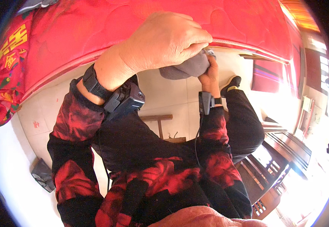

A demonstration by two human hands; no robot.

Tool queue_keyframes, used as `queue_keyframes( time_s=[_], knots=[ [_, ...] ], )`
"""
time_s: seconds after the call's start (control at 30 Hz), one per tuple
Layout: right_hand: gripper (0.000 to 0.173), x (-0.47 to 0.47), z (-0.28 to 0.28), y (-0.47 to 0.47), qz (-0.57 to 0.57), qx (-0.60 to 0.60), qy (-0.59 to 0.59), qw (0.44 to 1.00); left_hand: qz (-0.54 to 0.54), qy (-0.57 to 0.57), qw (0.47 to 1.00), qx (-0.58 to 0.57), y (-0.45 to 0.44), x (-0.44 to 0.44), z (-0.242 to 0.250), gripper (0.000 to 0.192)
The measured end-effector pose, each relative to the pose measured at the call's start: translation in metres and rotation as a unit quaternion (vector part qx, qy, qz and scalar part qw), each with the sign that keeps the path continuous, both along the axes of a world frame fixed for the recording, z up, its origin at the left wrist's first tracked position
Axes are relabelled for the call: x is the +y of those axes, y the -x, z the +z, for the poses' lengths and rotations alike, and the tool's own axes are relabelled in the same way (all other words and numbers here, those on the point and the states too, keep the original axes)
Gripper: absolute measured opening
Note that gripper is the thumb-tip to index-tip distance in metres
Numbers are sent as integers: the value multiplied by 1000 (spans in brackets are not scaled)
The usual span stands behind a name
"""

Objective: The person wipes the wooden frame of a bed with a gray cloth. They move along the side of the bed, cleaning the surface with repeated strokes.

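My right hand (pixel 210 75) grips the right side of a rounded grey cloth item (pixel 181 68). A small pale and dark detail shows at the item's upper right, too blurred to name. My left hand (pixel 170 39) reaches across above the grey item and covers part of it. Its fingers are curled, with thumb and fingertips drawn together near the bed's edge; whether they pinch the cloth or something thin is hidden. Just beyond both hands lies a red quilted bed cover (pixel 238 22) with a piped edge.
Black strapped devices sit on my left wrist (pixel 124 96) and right wrist (pixel 205 102), with cables along the sleeves. A patterned red cloth (pixel 8 73) hangs at left. A wooden chair (pixel 262 173) stands at right, a dark bag-like object (pixel 43 175) on the tiled floor (pixel 167 96).
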State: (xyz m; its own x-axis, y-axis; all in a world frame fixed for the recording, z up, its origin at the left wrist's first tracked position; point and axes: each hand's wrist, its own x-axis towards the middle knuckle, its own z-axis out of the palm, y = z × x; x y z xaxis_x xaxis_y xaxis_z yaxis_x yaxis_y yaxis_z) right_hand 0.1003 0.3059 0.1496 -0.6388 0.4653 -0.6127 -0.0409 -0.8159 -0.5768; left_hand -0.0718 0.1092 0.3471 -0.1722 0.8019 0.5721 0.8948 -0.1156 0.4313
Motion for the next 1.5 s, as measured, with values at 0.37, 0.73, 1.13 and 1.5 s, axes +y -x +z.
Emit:
queue_keyframes(
  time_s=[0.37, 0.73, 1.13, 1.5],
  knots=[
    [48, -5, -94, -15, 99, 33, -11, 994, 38, -33, 999, -16, -1, -17, 6, 9],
    [39, -81, -68, 61, 142, -13, 107, 984, 27, 37, 999, -17, 14, -19, 6, 16],
    [49, -36, 2, 1, 53, 105, 34, 992, 32, -47, 998, -31, 10, -24, -4, 14],
    [45, -60, 3, 13, 11, 84, 21, 996, 60, -11, 998, -6, 13, -25, -12, 12]
  ],
)
